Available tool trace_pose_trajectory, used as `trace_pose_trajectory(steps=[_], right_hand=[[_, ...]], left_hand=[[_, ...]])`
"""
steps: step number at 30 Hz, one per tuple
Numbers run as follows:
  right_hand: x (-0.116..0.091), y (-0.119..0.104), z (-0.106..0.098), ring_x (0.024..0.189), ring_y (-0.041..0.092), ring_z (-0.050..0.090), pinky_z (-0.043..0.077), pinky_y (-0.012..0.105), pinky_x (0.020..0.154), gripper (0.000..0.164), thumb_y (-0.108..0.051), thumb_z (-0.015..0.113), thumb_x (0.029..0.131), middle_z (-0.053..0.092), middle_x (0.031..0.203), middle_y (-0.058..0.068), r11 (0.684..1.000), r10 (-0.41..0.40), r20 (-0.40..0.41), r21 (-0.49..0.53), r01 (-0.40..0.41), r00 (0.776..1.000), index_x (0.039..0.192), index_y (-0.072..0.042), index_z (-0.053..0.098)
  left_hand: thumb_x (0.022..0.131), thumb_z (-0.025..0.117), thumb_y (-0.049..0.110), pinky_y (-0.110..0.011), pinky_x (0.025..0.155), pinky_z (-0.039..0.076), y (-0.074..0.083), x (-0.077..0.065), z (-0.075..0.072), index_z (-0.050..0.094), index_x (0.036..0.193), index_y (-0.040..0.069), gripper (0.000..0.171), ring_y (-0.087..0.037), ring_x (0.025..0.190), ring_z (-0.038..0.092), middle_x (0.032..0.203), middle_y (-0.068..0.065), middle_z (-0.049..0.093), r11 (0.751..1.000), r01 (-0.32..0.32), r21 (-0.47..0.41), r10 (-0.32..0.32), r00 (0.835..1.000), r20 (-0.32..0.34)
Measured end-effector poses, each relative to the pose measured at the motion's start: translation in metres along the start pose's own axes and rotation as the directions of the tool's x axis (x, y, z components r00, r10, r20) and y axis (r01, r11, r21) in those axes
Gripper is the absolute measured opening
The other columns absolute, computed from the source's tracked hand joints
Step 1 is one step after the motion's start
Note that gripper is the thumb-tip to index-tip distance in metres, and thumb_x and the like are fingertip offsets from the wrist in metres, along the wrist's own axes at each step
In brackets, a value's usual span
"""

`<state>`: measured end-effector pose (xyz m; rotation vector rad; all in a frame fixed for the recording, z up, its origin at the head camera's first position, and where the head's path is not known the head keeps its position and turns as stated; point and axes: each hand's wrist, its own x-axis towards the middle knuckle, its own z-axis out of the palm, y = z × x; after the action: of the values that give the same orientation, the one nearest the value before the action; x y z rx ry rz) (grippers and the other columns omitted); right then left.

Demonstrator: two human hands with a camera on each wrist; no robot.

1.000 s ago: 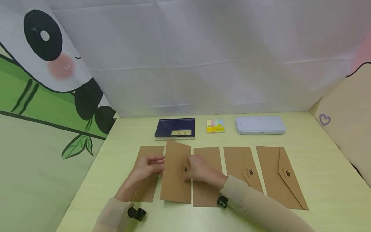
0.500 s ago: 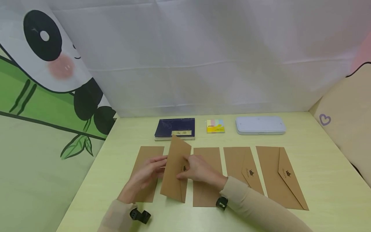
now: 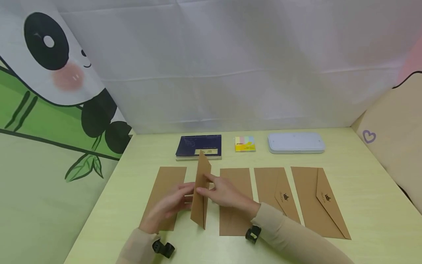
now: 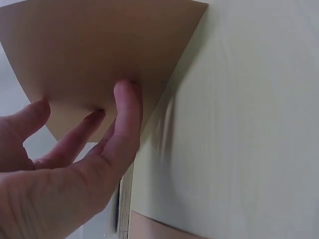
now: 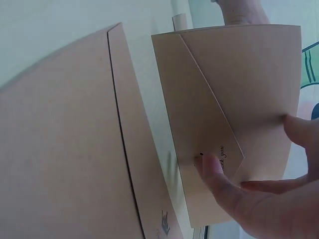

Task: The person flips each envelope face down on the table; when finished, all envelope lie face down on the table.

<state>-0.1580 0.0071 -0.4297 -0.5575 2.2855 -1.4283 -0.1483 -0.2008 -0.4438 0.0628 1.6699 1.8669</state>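
Note:
A brown paper envelope (image 3: 200, 200) stands on edge, held between the fingertips of both hands. My left hand (image 3: 174, 202) presses bent fingers and thumb against its plain face. In the left wrist view, those fingertips (image 4: 128, 92) rest on the brown paper. My right hand (image 3: 227, 191) holds the opposite, flap side with thumb and fingers spread. The right wrist view shows the closed pointed flap (image 5: 192, 109), its printed lettering partly covered by a finger. Flat envelopes lie on either side: a plain one (image 3: 165, 179) under the left hand and another (image 3: 234, 176) under the right.
Two more envelopes, flaps up, lie to the right: a nearer one (image 3: 265, 183) and a farther one (image 3: 306, 194). Behind stand a dark blue book (image 3: 197, 143), a sticky-note pad (image 3: 245, 143) and a pale case (image 3: 296, 142). A white cloth (image 3: 230, 73) hangs at the back.
The held envelope has turned from lying tilted to nearly upright on edge, its flap side now facing right. My left hand has shifted right, and my right thumb has moved left across it.

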Motion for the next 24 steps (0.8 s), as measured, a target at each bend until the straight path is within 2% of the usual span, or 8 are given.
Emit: trace_pose_trajectory(steps=[4,6,10,18,24], right_hand=[[-0.001,0.0,0.001,0.105,0.028,0.061,0.053,0.03,0.068,0.07,-0.044,0.056,0.094,0.045,0.141,0.014,0.998,-0.012,-0.003,0.059,0.012,1.0,0.147,-0.005,0.033],[-0.003,-0.001,0.001,0.103,0.028,0.062,0.053,0.032,0.071,0.068,-0.045,0.055,0.095,0.044,0.141,0.014,0.996,-0.018,-0.005,0.087,0.018,1.0,0.147,-0.007,0.033],[-0.005,-0.002,0.003,0.098,0.026,0.065,0.053,0.039,0.077,0.063,-0.042,0.052,0.098,0.043,0.142,0.015,0.986,-0.033,-0.007,0.161,0.034,0.999,0.148,-0.008,0.032],[-0.009,-0.005,0.005,0.094,0.025,0.065,0.051,0.045,0.079,0.061,-0.032,0.052,0.099,0.045,0.139,0.019,0.964,-0.054,-0.033,0.26,0.06,0.998,0.149,-0.009,0.028],[-0.012,-0.005,0.007,0.102,0.029,0.062,0.051,0.043,0.08,0.059,-0.022,0.052,0.1,0.041,0.141,0.023,0.936,-0.091,-0.058,0.337,0.105,0.994,0.151,-0.011,0.024]], left_hand=[[0.099,0.051,0.034,-0.036,0.078,0.051,-0.002,0.0,0.001,0.034,0.142,-0.008,0.062,-0.027,0.101,0.061,0.123,-0.017,0.058,0.998,0.015,0.054,-0.013,0.999,-0.039],[0.098,0.054,0.035,-0.037,0.079,0.051,-0.003,0.0,0.001,0.036,0.142,-0.008,0.064,-0.026,0.099,0.061,0.128,-0.019,0.054,0.997,0.019,0.078,-0.015,0.998,-0.062],[0.096,0.056,0.038,-0.04,0.079,0.051,-0.003,0.001,0.002,0.039,0.14,-0.007,0.065,-0.027,0.095,0.061,0.136,-0.022,0.045,0.992,0.01,0.124,-0.002,0.998,-0.068],[0.096,0.057,0.038,-0.043,0.08,0.051,-0.003,0.002,0.003,0.038,0.139,-0.01,0.068,-0.028,0.094,0.063,0.133,-0.024,0.048,0.983,0.019,0.185,-0.006,0.998,-0.07],[0.096,0.057,0.037,-0.041,0.077,0.052,0.0,0.001,0.003,0.04,0.138,-0.011,0.066,-0.03,0.092,0.065,0.129,-0.024,0.052,0.966,0.003,0.26,0.019,0.996,-0.083]])
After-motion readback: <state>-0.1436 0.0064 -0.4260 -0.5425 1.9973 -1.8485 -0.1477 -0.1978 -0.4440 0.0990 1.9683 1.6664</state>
